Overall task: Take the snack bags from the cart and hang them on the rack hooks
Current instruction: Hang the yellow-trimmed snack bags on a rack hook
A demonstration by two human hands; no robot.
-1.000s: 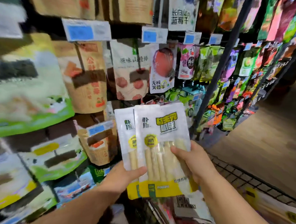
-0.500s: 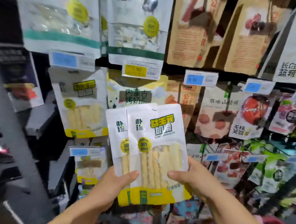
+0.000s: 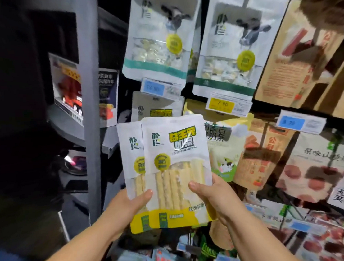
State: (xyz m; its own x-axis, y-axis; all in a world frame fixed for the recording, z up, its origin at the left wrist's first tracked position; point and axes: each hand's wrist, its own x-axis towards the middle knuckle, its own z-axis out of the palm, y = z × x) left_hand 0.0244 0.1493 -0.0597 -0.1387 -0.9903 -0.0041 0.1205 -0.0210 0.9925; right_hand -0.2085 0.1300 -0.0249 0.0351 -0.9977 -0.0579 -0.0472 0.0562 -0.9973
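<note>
Both hands grip two white-and-yellow snack bags (image 3: 175,160), held upright and overlapped before the rack (image 3: 91,114): left hand (image 3: 129,204) on the lower left edge, right hand (image 3: 212,196) on the lower right, thumbs across the fronts. This looks like the approach to hanging; a matching bag (image 3: 156,109) hangs just behind, so next their tops must meet that hook, which I can't see
</note>
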